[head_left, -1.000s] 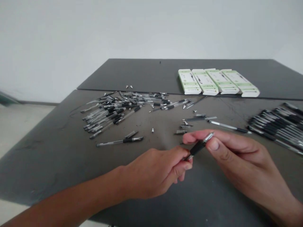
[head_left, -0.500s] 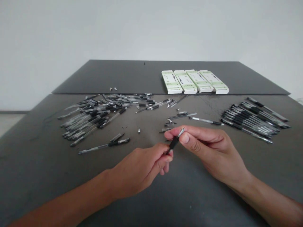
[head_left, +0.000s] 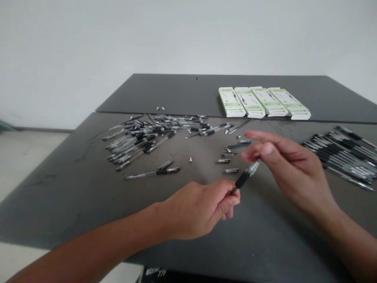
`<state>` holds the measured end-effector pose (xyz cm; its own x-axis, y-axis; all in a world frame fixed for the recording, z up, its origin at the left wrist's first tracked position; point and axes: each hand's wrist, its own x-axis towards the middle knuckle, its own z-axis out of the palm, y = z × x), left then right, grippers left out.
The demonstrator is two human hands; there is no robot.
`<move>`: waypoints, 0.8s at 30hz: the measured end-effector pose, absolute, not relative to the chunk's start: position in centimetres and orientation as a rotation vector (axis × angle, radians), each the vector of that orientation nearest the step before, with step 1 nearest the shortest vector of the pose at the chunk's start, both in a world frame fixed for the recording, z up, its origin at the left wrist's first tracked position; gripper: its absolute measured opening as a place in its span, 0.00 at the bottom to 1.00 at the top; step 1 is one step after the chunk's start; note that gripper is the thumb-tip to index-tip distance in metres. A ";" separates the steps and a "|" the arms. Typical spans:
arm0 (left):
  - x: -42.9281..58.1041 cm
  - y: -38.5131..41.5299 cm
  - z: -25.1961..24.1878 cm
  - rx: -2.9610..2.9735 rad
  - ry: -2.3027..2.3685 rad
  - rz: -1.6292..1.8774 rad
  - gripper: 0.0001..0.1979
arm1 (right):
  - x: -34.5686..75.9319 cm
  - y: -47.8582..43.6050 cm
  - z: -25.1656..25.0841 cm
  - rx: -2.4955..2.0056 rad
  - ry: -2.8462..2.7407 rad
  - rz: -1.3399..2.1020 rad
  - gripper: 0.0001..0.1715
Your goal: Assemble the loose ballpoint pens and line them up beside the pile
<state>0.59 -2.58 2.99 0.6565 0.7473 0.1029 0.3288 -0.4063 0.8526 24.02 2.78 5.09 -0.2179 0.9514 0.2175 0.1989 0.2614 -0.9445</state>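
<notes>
My left hand (head_left: 206,206) is closed around the lower barrel of a gel pen (head_left: 244,179). The pen's black rubber grip and clear, pointed tip slant up and to the right out of the fist. Just beyond that tip is my right hand (head_left: 294,169), its index finger stretched out and the thumb and other fingers loosely bent, with no object visible in them. Whether a fingertip still touches the pen tip is hard to make out. Behind the hands lie several loose pen caps (head_left: 231,171), and a small cone tip (head_left: 190,159) stands on the table.
A heap of pens and parts (head_left: 141,137) covers the left middle of the dark table (head_left: 88,188). One pen (head_left: 151,173) lies in front of it with a cap. At right is a row of pens (head_left: 344,157). Flat green-and-white boxes (head_left: 255,103) lie at the back.
My right hand has let go of the pen's tip and its index finger has lifted and straightened. My left hand still grips the pen. The view has turned to the left.
</notes>
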 end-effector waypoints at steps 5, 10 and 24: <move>0.6 -3.2 2.9 2.065 0.752 0.709 0.10 | 22.6 5.4 5.4 -1.126 -2.242 0.562 0.13; 0.8 -3.8 3.1 2.120 0.710 0.771 0.10 | 18.7 6.9 5.8 -1.052 -2.547 0.474 0.15; 1.6 -5.1 4.5 2.289 0.629 0.818 0.17 | 11.2 9.4 5.2 -0.781 -2.831 0.436 0.12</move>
<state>1.58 -5.08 4.51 0.6947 0.6051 0.3890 0.2211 -0.6942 0.6850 11.17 9.37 5.23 -0.8478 0.5232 0.0872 0.4727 0.8199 -0.3231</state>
